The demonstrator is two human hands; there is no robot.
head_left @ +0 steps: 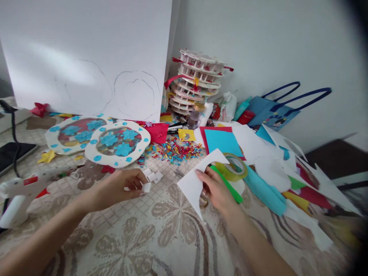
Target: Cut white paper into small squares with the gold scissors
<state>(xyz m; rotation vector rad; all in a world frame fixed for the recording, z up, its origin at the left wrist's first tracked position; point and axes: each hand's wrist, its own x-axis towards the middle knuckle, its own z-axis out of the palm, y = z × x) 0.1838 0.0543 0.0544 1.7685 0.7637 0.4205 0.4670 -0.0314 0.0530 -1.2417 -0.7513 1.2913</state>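
My left hand (122, 186) is closed in a pinch on a small white square piece (146, 187). Just beyond its fingertips, several similar white pieces (152, 175) lie on the patterned tablecloth. My right hand (215, 188) grips a larger white sheet (191, 184) with a curved cut edge, thumb on top and fingers underneath. A metallic ring-like part (203, 201) shows below that hand; the sheet partly hides it, and I cannot tell whether the fingers touch it. Beside the hand are a green strip (230, 186) and a roll of yellowish tape (232, 167).
A white glue gun (21, 191) lies at left. Two flower-decorated white frames (117, 143) sit near colourful paper confetti (178, 150). Behind stand a large white board (86, 57) and a tiered white stack (198, 80). Coloured sheets (222, 142) and a blue bag (276, 109) are at right.
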